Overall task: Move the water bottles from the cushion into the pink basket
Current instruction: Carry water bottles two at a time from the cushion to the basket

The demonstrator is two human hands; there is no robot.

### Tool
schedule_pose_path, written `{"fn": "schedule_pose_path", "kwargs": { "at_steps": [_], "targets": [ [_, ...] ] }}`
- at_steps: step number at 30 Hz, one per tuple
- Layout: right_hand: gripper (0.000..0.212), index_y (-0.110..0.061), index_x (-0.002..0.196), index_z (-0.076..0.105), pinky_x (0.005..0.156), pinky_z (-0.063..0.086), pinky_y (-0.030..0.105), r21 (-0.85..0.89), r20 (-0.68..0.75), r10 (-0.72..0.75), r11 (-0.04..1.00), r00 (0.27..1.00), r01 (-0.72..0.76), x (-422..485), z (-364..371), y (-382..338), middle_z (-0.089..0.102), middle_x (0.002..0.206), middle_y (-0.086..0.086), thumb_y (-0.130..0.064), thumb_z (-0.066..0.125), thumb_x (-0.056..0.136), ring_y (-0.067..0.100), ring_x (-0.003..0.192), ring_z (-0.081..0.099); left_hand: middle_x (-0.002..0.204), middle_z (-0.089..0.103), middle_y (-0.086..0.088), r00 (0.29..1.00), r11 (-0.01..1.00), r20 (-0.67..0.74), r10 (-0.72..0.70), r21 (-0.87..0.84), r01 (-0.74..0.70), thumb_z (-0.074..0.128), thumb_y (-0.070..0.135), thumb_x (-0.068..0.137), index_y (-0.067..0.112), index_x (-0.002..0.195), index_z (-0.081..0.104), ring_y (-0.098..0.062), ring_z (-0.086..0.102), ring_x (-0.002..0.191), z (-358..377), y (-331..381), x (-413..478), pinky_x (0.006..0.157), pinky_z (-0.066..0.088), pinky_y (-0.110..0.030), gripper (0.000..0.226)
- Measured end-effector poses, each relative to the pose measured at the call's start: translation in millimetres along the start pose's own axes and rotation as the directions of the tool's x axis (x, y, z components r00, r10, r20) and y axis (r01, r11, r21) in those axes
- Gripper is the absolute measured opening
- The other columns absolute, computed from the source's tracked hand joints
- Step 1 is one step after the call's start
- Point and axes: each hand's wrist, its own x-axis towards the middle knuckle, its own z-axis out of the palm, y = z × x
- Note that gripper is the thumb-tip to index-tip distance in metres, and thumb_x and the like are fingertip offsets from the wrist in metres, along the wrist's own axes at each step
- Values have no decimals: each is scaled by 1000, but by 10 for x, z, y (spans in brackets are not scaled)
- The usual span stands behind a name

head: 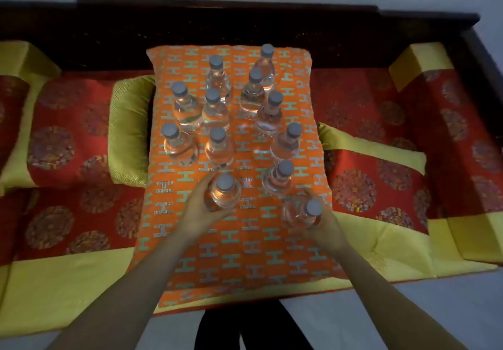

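Several clear water bottles with grey caps stand upright on an orange patterned cushion. My left hand is wrapped around the nearest left bottle, which stands on the cushion. My right hand grips the nearest right bottle, tilted slightly and close to the cushion's right edge. Another bottle stands just behind my right hand. The remaining bottles cluster further back in the middle of the cushion. No pink basket is in view.
The cushion lies on a dark wooden sofa with red and yellow seat padding. Red and yellow bolsters flank it on both sides. Pale floor and my dark trouser legs show below.
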Motion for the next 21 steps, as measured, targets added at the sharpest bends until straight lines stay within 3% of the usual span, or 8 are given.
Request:
{"fn": "schedule_pose_path", "kwargs": {
  "at_steps": [2,4,7,9,12,14,16,21],
  "targets": [
    [104,-48,136,38,88,53,23,-36,-9,-20,999,1000,20,41,14,-35,56,131,-16,-43,93,48,6,120,56,133,53,7,1000,1000,5,-2,-1,2,90,21,59,27,138,42,-15,53,123,21,26,58,98,50,-36,93],
    [101,-53,129,37,87,55,29,-54,-25,15,998,1000,-17,31,19,-23,56,128,-15,-39,94,47,9,117,57,132,54,11,1000,1000,5,-18,20,18,90,18,59,30,138,41,-14,53,122,31,23,92,99,49,-40,94],
    [92,-49,122,39,81,58,32,-63,-73,26,998,997,-31,3,31,-53,60,123,-5,-30,94,52,12,111,61,130,53,19,1000,999,9,-13,32,12,91,18,58,34,138,39,-11,53,122,39,16,130,100,48,-39,96],
    [82,-44,117,44,76,57,27,-39,-89,30,999,996,-34,-25,50,-107,62,118,-2,-21,93,55,8,103,64,124,59,13,1000,999,7,-18,48,17,91,19,57,29,132,47,-11,58,114,35,41,127,95,51,-42,87],
    [69,-29,116,53,68,55,19,74,-128,45,997,991,-35,-64,91,-207,67,108,0,-11,90,61,6,92,67,116,64,10,999,999,-23,-35,15,35,92,27,56,28,124,53,-6,63,104,15,99,75,83,56,-29,78],
    [61,-23,115,57,69,56,24,152,-149,62,988,987,-39,-107,90,-281,70,102,1,-11,88,64,12,89,70,115,64,10,997,996,-37,-74,-55,72,90,40,49,33,122,50,-3,63,103,-34,181,5,79,53,-18,83],
    [55,-23,112,60,67,56,24,194,-169,59,981,984,-25,-154,67,-364,72,95,0,-8,86,67,15,85,70,111,66,10,992,987,-33,-125,-103,121,89,47,44,36,118,50,-2,65,97,-109,269,-61,79,52,-19,85],
    [48,-31,107,64,63,55,25,217,-243,23,976,970,31,-252,5,-667,71,92,-5,-32,83,62,11,83,68,105,73,6,991,971,-4,-132,-204,129,89,55,42,34,111,62,-12,70,92,-295,480,-193,79,56,-32,78]
  ]
}}
